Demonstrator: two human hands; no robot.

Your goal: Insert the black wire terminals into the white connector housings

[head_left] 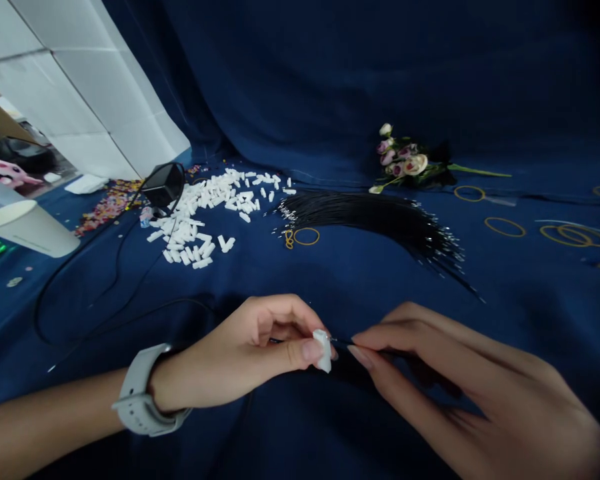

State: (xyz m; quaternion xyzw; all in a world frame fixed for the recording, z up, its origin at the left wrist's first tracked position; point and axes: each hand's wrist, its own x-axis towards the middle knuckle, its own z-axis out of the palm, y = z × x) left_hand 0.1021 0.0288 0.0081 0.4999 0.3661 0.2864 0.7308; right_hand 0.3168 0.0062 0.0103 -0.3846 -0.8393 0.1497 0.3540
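Between thumb and fingers, my left hand [260,353] pinches a small white connector [323,351] held upright. My right hand [460,380] pinches a thin black wire [344,342], and its bare metal tip is at the connector's upper right side. Whether the tip is inside the connector cannot be made out. Beyond my hands lies a bundle of black wires [365,212] with silvery ends. Left of it are loose white connectors [220,190], scattered in a curved pile on the dark blue cloth.
A black box-shaped device [163,185] with cables stands left of the pile. A paper cup [33,228] and colourful beads [111,205] are at the far left. Artificial flowers [405,160] lie behind the wires, and yellow rubber bands [505,227] at the right.
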